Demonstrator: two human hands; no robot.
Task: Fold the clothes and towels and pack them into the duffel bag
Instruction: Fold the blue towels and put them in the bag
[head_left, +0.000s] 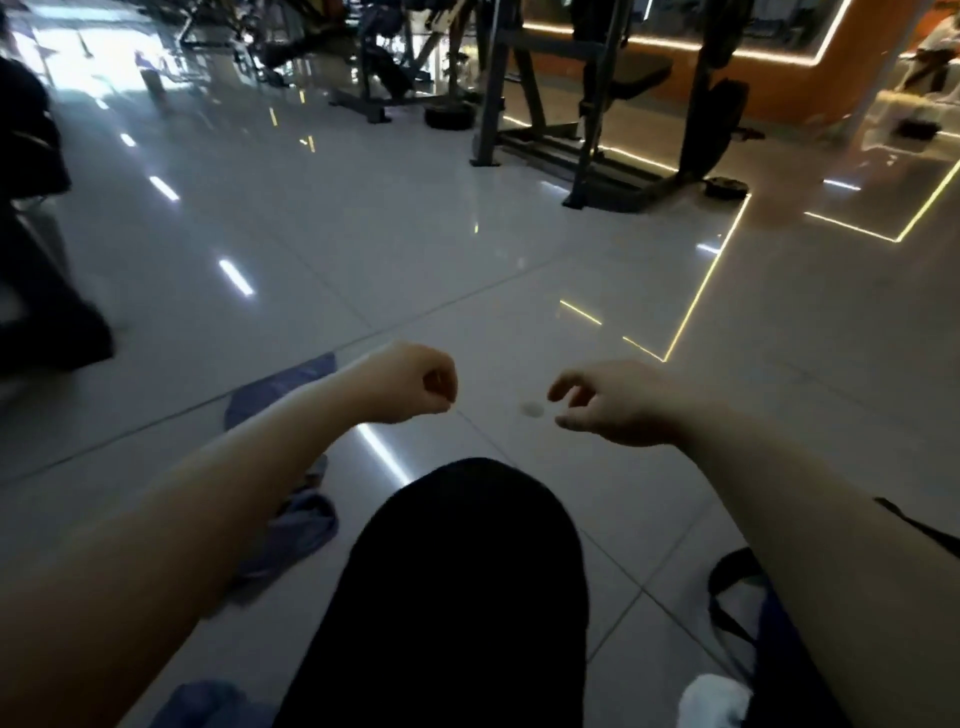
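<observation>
Both my bare forearms reach forward over the glossy tiled floor (363, 249). My left hand (415, 384) is curled into a fist and holds nothing. My right hand (613, 405) hangs with loosely curled fingers, also holding nothing. A crumpled blue-grey cloth (296, 525) lies on the floor beneath my left forearm, partly hidden by it. Another blue fabric piece (208, 701) shows at the bottom left edge. The dark blue duffel bag (769, 623) with black straps sits at the lower right, under my right arm. A white item (711, 701) lies beside it.
My knee in black trousers (467, 571) rises between my arms. A dark gym machine (597, 130) stands ahead on the right, and another dark piece of equipment (36, 260) stands at the left edge. Lit strips run along the floor on the right.
</observation>
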